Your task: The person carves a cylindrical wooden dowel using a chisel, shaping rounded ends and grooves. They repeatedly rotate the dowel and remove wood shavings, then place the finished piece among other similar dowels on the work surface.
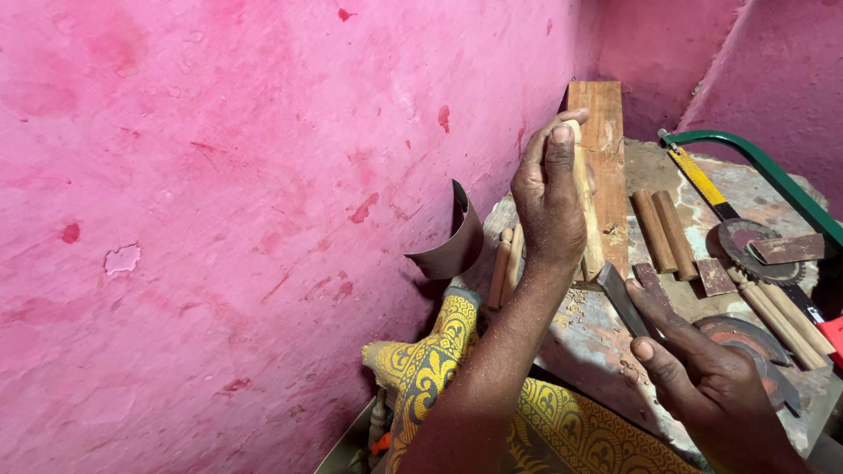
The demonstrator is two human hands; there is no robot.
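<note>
**Worn bench and what is lying on it**

A stained, chipped bench [606, 338] is sitting against the pink wall. A long wooden plank [608, 167] is lying along it. Right of the plank, two brown dowels [663, 233] are resting side by side; beyond them a green-framed hacksaw [755, 175] is lying. Left of the plank, thin sticks [505, 263] are lying.

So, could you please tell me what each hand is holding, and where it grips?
The left hand grips a pale wooden rod around its upper half; the right hand holds a flat metal chisel by its near end.

No packages, labels, signs or screens are visible.
</note>
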